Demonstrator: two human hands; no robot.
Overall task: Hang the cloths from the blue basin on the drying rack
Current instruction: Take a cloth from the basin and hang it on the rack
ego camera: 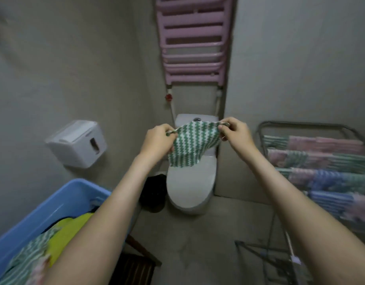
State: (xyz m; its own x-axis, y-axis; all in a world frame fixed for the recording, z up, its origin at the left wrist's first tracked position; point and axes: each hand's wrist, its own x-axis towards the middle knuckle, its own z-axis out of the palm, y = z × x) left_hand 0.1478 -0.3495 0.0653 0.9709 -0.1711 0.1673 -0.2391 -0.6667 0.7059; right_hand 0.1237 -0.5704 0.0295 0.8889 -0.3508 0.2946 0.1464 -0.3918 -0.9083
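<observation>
Head view. Holding up a green-and-white cloth [193,145] at mid-frame, in the air in front of the toilet [191,188], touching neither the blue basin [60,200] nor the drying rack [301,122]. Left hand [159,138] at nine o'clock of the cloth, fingers curled and pinching one top corner; right hand [236,133] at three o'clock, fingers and thumb pinching the other top corner. Both arms stretched forward.

Blue basin at seven o'clock of the frame, with a yellow cloth [68,229] and more striped ones inside. Drying rack at three to four o'clock, several rails already draped with hung cloths [330,161]. Pink wall rail [193,48] at twelve o'clock; white paper holder [76,144] at nine.

Step in hand, most likely: spreading the cloth before draping it. To do it well, pull the two corners apart until the top edge goes taut and the bunched folds drop out, then swing toward three o'clock, keep the edge level and parallel to a free rail, and lay it over so both halves hang evenly.

Top edge running nine to three, tilted slightly up at the right. Body hanging toward six o'clock, lower corner drifting toward seven. Hard to say which side is longer, being bunched.
</observation>
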